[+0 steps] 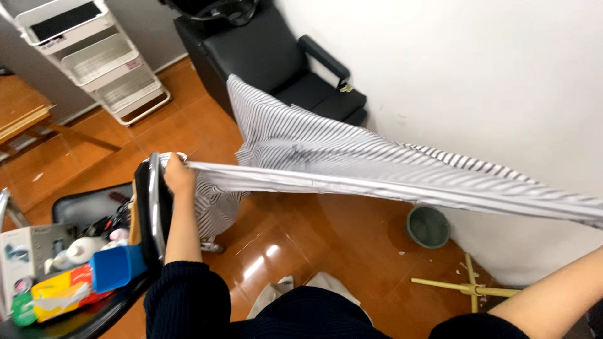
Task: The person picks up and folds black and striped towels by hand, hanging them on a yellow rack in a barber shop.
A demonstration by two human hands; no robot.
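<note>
Overhead, looking down past dark knit sleeves onto a glossy orange-brown floor [295, 232].

Left hand [178, 176]: clenched on the edge of a grey-and-white striped cape [326, 147], pinching it against the chrome-framed back of a black chair [152, 207]. Cape pulled taut from that grip in a long band running right and out of frame; rest of the cloth billowing up behind, partly covering a black armchair [282, 56] against the white wall.

Right hand: out of frame. Only the bare forearm [553, 295] visible at lower right, under the stretched cape edge; grip cannot be told.

Packages, lower left, crowded on a black tray surface [88, 317]:
- white box with a teal picture panel [25, 254], upright at the far left edge
- white pump bottle [78, 250], lying just right of the box
- blue open-topped box [113, 267], touching the chair frame
- yellow and red soft pack [59, 292] with a white sheet showing, in front of the blue box
- green round item [22, 311] at the corner, too small to identify
- dark tools behind, blurred.

Elsewhere: white tiered trolley [94, 56] at upper left with small red-pink labels on its shelf fronts; grey bucket [427, 226] near the wall base; pale yellow crossed sticks [468, 287] lying on the floor just right of it.
</note>
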